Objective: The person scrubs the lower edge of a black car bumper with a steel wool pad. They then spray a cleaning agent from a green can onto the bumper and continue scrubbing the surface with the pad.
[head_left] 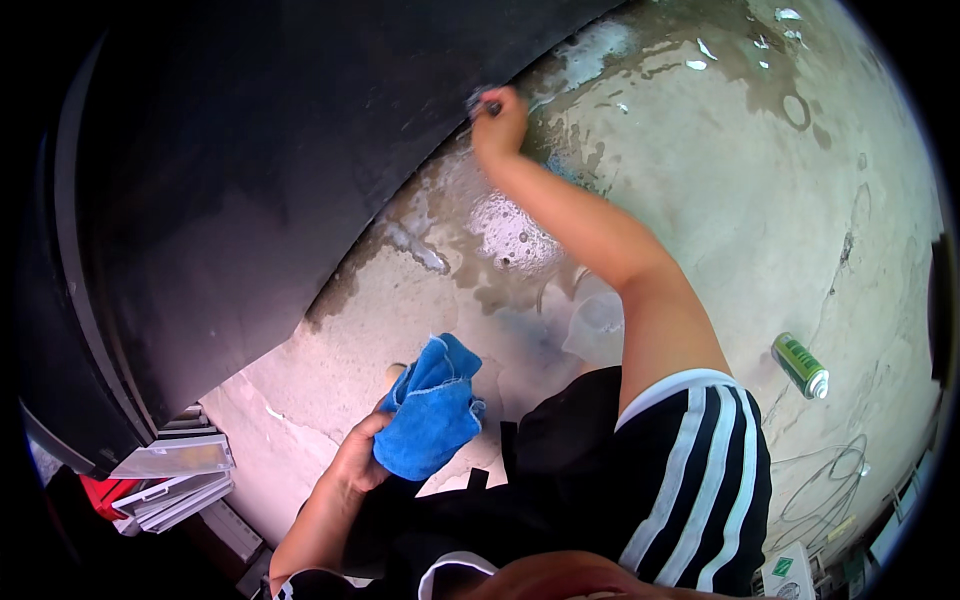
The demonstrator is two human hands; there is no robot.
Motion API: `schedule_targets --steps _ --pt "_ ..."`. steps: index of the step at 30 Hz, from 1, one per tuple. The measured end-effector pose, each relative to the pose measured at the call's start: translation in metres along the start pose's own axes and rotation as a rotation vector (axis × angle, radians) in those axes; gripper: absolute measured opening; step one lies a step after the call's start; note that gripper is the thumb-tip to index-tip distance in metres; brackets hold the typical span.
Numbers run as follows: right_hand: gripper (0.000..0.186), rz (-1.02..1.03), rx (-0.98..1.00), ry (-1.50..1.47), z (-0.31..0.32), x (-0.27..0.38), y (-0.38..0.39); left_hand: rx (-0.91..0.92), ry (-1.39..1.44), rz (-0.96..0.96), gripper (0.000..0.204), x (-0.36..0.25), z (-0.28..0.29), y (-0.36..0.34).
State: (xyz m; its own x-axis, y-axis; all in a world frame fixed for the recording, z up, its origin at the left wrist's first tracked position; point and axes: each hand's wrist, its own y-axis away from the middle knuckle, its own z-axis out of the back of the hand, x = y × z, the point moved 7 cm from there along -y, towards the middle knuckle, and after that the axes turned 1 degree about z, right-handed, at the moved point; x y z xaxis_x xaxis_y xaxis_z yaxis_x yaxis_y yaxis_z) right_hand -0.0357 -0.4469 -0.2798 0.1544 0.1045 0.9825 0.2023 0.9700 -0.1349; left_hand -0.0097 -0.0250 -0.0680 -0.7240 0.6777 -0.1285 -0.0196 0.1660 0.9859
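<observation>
My left hand point(362, 450) grips a folded blue cloth point(428, 410) at lower centre. My right hand point(500, 125) reaches up to the lower edge of a large black panel point(220, 190) that fills the upper left. It is closed around a small dark object point(478, 100), slightly blurred and too indistinct to name. Wet patches and whitish foam point(510, 232) lie on the grey concrete floor below that edge.
A green spray can point(798, 365) lies on its side at right. Looped cable point(830, 480) is at lower right beside a white box point(785, 570). Stacked white panels point(185, 490) and a red item point(100, 492) sit at lower left. White scraps point(705, 55) dot the upper floor.
</observation>
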Motion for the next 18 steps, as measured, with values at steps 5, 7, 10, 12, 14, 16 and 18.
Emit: schedule_targets --steps 5,7,10,12,14,16,18 --pt "0.016 -0.17 -0.368 -0.027 0.042 -0.025 -0.116 0.035 0.048 0.001 0.07 0.004 0.0 0.008" --pt "0.022 -0.328 -0.309 -0.136 0.034 -0.001 -0.088 -0.006 0.015 -0.034 0.07 -0.002 -0.001 0.019" --pt "0.03 -0.467 -0.141 -0.043 -0.002 0.007 -0.008 -0.104 -0.158 -0.157 0.069 -0.027 0.007 0.044" --pt "0.037 -0.725 0.221 0.003 -0.04 0.021 0.082 -0.191 -0.311 -0.291 0.069 -0.046 0.02 0.067" --pt "0.037 -0.753 0.495 0.074 -0.071 0.041 0.148 -0.263 -0.449 -0.445 0.068 -0.066 0.025 0.084" --pt "0.03 -0.734 0.652 -0.007 -0.103 0.032 0.205 -0.337 -0.479 -0.521 0.068 -0.076 0.033 0.089" --pt "0.03 -0.799 0.824 -0.156 -0.139 0.026 0.255 -0.385 -0.479 -0.576 0.067 -0.084 0.04 0.09"
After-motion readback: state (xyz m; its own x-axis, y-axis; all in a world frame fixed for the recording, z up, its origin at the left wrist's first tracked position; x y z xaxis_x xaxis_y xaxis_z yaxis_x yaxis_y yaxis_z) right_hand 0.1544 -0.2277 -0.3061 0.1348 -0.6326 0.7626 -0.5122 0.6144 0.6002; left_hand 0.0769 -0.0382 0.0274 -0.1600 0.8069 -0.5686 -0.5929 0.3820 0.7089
